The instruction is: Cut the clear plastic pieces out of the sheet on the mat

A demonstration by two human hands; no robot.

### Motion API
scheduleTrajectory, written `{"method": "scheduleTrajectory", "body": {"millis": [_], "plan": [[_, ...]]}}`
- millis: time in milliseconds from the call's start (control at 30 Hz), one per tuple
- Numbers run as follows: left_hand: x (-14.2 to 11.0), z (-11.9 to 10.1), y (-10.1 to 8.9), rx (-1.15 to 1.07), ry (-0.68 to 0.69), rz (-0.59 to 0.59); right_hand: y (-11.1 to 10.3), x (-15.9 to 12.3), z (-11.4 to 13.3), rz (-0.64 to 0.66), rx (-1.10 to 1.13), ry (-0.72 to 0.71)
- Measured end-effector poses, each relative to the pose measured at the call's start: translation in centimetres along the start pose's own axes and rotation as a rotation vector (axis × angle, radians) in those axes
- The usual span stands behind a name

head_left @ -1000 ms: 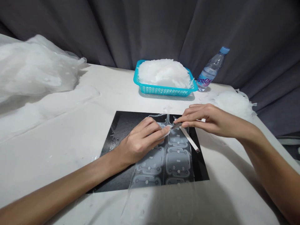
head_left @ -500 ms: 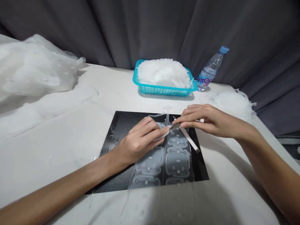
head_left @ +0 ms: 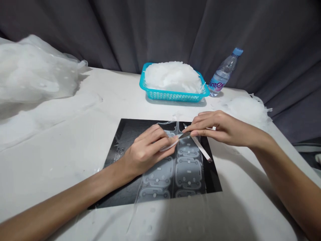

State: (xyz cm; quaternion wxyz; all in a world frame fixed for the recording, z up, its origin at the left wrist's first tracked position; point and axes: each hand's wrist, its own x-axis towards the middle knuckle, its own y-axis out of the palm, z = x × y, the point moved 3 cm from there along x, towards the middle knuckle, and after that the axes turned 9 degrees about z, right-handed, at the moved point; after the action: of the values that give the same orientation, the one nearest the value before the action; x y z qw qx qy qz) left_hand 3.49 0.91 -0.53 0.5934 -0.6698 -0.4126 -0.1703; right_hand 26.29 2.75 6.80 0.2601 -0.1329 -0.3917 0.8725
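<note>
Over the black mat [head_left: 112, 140], my left hand [head_left: 150, 145] pinches a small, thin, translucent white piece [head_left: 172, 145] between thumb and fingers. My right hand [head_left: 213, 125] is closed on a small knife [head_left: 184, 135]; its pointed metal blade meets the edge of the white piece at my left fingertips. Most of the knife's handle is hidden by my fingers. Beneath both hands lies a clear moulded sheet [head_left: 189, 170] with rows of rounded panels. A slim white tool [head_left: 200, 146] with a pointed metal tip rests slantwise on it, below my right fingers.
A turquoise basket [head_left: 175, 96] heaped with white translucent pieces [head_left: 173, 77] stands at the back. Beside it is a water bottle [head_left: 218, 80]. A clear bag [head_left: 37, 73] of white material sits at the left, and a loose white pile [head_left: 247, 108] at the right.
The whole view has shifted slightly. Both hands keep their grips, and the blade still touches the white piece, which now shows a little more below my left fingers.
</note>
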Motion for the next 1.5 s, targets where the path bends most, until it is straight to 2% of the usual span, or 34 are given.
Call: {"method": "scheduleTrajectory", "body": {"millis": [1500], "plan": [[0.43, -0.26, -0.31, 0.018, -0.014, -0.035, 0.27, 0.37, 0.34, -0.031, 0.031, -0.031]]}}
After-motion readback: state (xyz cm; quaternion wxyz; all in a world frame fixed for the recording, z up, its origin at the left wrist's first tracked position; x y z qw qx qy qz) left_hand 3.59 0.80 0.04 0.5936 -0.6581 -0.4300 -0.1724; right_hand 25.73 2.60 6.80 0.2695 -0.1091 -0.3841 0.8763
